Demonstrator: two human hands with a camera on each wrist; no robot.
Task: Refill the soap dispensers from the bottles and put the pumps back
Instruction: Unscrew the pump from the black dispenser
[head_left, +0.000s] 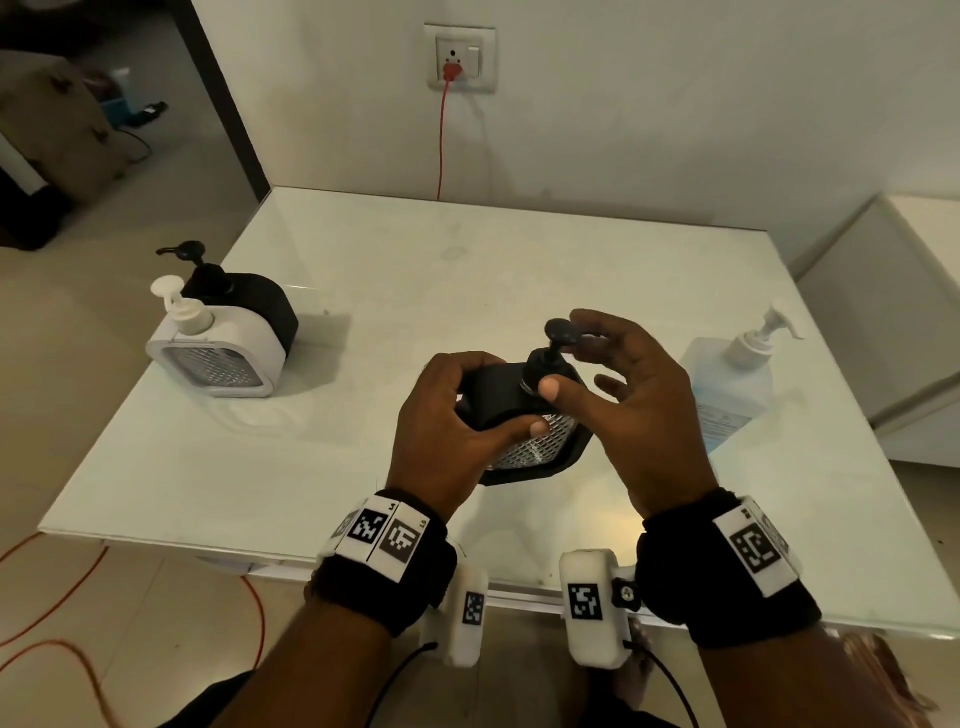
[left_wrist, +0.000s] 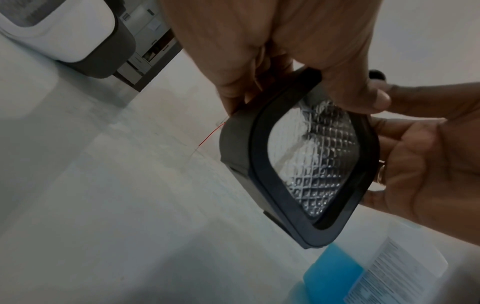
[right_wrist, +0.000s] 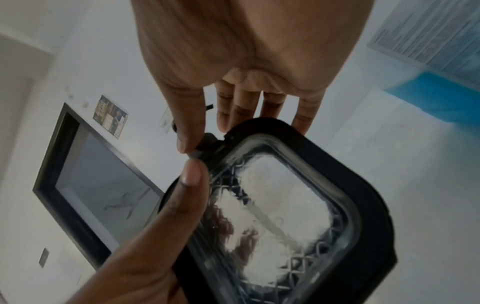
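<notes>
My left hand grips a black soap dispenser with a clear diamond-patterned window, holding it tilted over the middle of the table. Its black pump sits in the neck. My right hand pinches the pump at its collar, thumb in front and fingers behind. The left wrist view shows the dispenser from its window side. In the right wrist view my thumb tip touches the collar of the dispenser. A refill bottle with blue liquid and a white pump stands at the right.
A white dispenser and another black dispenser, both with pumps on, stand together at the table's left edge. The glass-topped table meets the wall at the back. A red cord hangs from a wall socket.
</notes>
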